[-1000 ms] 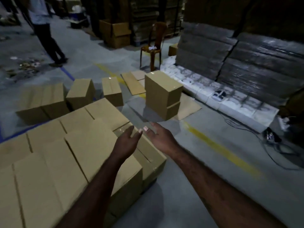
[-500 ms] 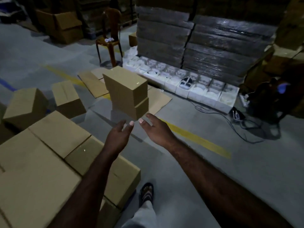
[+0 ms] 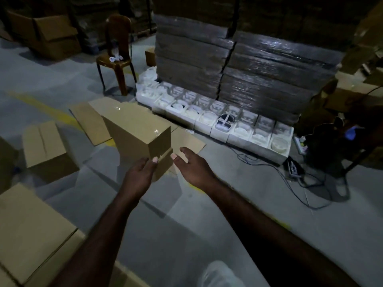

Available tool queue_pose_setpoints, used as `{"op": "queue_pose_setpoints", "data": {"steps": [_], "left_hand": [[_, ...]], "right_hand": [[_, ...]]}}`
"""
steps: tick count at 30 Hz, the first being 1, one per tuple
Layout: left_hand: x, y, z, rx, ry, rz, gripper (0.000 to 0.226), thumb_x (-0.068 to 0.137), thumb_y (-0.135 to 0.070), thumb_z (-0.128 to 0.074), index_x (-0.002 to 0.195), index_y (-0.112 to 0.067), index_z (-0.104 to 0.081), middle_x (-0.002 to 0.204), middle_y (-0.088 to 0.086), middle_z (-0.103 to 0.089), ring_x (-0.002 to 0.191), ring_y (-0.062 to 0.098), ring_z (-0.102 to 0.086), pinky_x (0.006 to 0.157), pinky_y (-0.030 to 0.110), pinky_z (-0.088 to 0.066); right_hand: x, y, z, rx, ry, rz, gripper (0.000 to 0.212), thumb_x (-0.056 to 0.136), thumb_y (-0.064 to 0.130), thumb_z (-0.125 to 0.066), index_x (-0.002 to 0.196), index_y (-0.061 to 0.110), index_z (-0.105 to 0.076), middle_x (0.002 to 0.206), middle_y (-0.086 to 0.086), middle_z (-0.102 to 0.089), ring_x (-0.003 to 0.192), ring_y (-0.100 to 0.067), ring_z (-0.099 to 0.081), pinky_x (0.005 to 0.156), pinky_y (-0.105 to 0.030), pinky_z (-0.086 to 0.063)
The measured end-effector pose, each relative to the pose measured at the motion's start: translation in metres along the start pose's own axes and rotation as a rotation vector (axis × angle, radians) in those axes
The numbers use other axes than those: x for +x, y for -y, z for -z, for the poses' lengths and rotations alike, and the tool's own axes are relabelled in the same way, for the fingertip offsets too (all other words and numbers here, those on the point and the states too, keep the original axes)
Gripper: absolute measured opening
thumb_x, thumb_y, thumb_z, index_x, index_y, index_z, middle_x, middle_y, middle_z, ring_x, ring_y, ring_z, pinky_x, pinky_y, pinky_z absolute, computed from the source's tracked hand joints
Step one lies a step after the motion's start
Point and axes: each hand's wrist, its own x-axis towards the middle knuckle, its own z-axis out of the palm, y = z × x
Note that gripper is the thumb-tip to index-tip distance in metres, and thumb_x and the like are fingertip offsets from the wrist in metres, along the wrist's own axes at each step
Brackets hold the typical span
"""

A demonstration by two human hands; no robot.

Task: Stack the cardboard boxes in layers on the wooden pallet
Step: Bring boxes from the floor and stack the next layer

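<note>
cardboard boxes (image 3: pixel 136 129), plain brown, taped, stacked

Floor lot: boxes grouped round a two-box stack.
The two-box stack (image 3: pixel 136 137) is standing mid-floor among flattened cardboard sheets (image 3: pixel 89 121), the left hand (image 3: pixel 141 175) and right hand (image 3: pixel 194 168) hovering just before it. A loose box (image 3: pixel 47 150) is sitting to its left, layered boxes (image 3: pixel 31 230) nearer left, a chair (image 3: pixel 116 56) behind. A row of open cartons (image 3: pixel 228 127) is lining the foot of a wrapped stack (image 3: pixel 248 69) behind right.
</note>
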Motion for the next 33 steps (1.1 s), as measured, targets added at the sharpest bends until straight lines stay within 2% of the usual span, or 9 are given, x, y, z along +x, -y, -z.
{"op": "queue_pose_setpoints", "data": {"steps": [3,6,10,14,17,20,24,27,33], "left_hand": [[0.063,-0.009,-0.017,0.004,-0.022,0.009,0.051,0.099,-0.050,-0.050,0.138,-0.016,-0.056,0.132,-0.003,-0.057,0.121,0.021,-0.053,0.098,0.036,-0.040],[0.135,-0.013,-0.036,0.009,-0.078,0.054,0.061,0.098,-0.052,-0.051,0.147,-0.015,-0.047,0.149,0.007,-0.048,0.134,0.027,-0.046,0.103,0.035,-0.036],[0.232,-0.021,-0.062,-0.028,-0.136,0.099,0.069,0.093,-0.060,-0.054,0.145,-0.015,-0.049,0.150,0.008,-0.048,0.133,0.026,-0.048,0.113,0.043,-0.037],[0.301,-0.030,-0.077,-0.008,-0.183,0.199,0.061,0.100,-0.047,-0.052,0.148,-0.009,-0.045,0.153,0.010,-0.043,0.137,0.026,-0.043,0.111,0.036,-0.033],[0.346,-0.030,-0.075,0.014,-0.218,0.299,0.084,0.083,-0.073,-0.052,0.142,-0.013,-0.053,0.146,0.008,-0.051,0.129,0.029,-0.051,0.112,0.044,-0.038],[0.387,-0.018,-0.066,0.072,-0.272,0.352,0.083,0.083,-0.075,-0.048,0.129,-0.007,-0.060,0.135,0.005,-0.059,0.117,0.024,-0.056,0.105,0.040,-0.043],[0.447,0.007,-0.055,0.244,-0.250,0.410,0.078,0.097,-0.058,-0.049,0.155,-0.009,-0.030,0.160,0.007,-0.031,0.144,0.025,-0.033,0.118,0.032,-0.026],[0.504,0.029,-0.044,0.307,-0.211,0.436,0.076,0.098,-0.054,-0.049,0.155,-0.009,-0.028,0.161,0.010,-0.029,0.145,0.026,-0.031,0.116,0.031,-0.025],[0.612,0.059,-0.012,0.283,-0.178,0.591,0.072,0.101,-0.052,-0.045,0.155,-0.009,-0.027,0.162,0.011,-0.025,0.146,0.027,-0.029,0.115,0.031,-0.024]], "right_hand": [[0.067,-0.010,0.014,0.003,0.017,-0.012,0.068,0.097,0.059,-0.049,0.152,0.019,-0.041,0.153,-0.005,-0.047,0.134,-0.023,-0.050,0.106,-0.028,-0.037],[0.142,-0.021,0.027,-0.019,0.067,0.003,0.068,0.097,0.060,-0.049,0.152,0.019,-0.041,0.153,-0.004,-0.047,0.134,-0.022,-0.050,0.104,-0.026,-0.037],[0.255,-0.032,0.046,-0.037,0.123,0.031,0.065,0.099,0.057,-0.049,0.151,0.018,-0.042,0.152,-0.007,-0.047,0.135,-0.025,-0.049,0.108,-0.030,-0.038],[0.341,-0.039,0.065,-0.087,0.221,0.025,0.064,0.099,0.054,-0.051,0.149,0.016,-0.043,0.150,-0.009,-0.049,0.132,-0.024,-0.052,0.100,-0.024,-0.038],[0.409,-0.050,0.069,-0.150,0.271,0.020,0.052,0.099,0.049,-0.055,0.136,0.012,-0.054,0.135,-0.012,-0.061,0.123,-0.025,-0.058,0.087,-0.021,-0.039],[0.471,-0.058,0.061,-0.238,0.312,0.022,0.057,0.098,0.052,-0.053,0.138,0.011,-0.052,0.135,-0.014,-0.060,0.125,-0.029,-0.056,0.094,-0.025,-0.041],[0.549,-0.064,0.032,-0.357,0.380,0.087,0.066,0.099,0.051,-0.052,0.147,0.006,-0.043,0.146,-0.017,-0.051,0.132,-0.032,-0.050,0.107,-0.034,-0.040],[0.608,-0.062,0.003,-0.398,0.436,0.096,0.070,0.098,0.054,-0.051,0.151,0.010,-0.039,0.152,-0.015,-0.045,0.137,-0.031,-0.045,0.113,-0.040,-0.038],[0.717,-0.047,-0.046,-0.451,0.480,0.060,0.069,0.098,0.052,-0.053,0.150,0.008,-0.041,0.150,-0.016,-0.047,0.136,-0.030,-0.046,0.113,-0.037,-0.037]]}}
